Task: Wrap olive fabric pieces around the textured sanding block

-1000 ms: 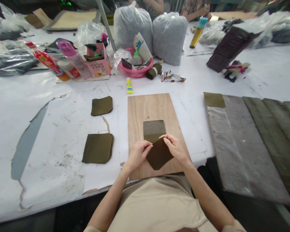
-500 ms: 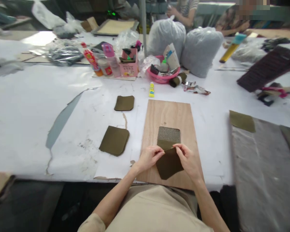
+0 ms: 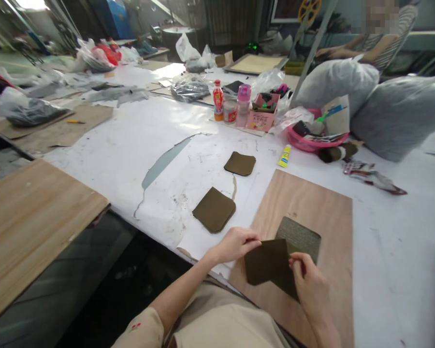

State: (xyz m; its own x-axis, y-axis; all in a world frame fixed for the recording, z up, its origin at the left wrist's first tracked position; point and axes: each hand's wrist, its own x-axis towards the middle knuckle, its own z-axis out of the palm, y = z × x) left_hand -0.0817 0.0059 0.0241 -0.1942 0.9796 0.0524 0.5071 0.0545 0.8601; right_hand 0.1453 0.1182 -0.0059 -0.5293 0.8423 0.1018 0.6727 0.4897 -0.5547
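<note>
Above a plywood board [image 3: 271,208], my left hand [image 3: 239,244] pinches the upper edge of a dark olive fabric piece [image 3: 266,263]. My right hand [image 3: 308,273] has its fingers closed at the right side of the olive fabric, where a second layer shows below. A grey textured panel [image 3: 300,234] lies on the board behind the fabric, partly covered by it. To the left on the white table are a larger stack of olive pieces [image 3: 214,210] and a smaller stack [image 3: 239,163].
Behind the board stand a yellow tube [image 3: 284,156], a pink basket [image 3: 311,144], bottles, a pink box [image 3: 263,116] and bulging bags [image 3: 402,113]. Another plywood board [image 3: 39,217] is at left. A person sits at the back right.
The view has swung left, so the table's things appear further right. My left hand has lifted an olive piece leftward, apart from the layer by my right hand.
</note>
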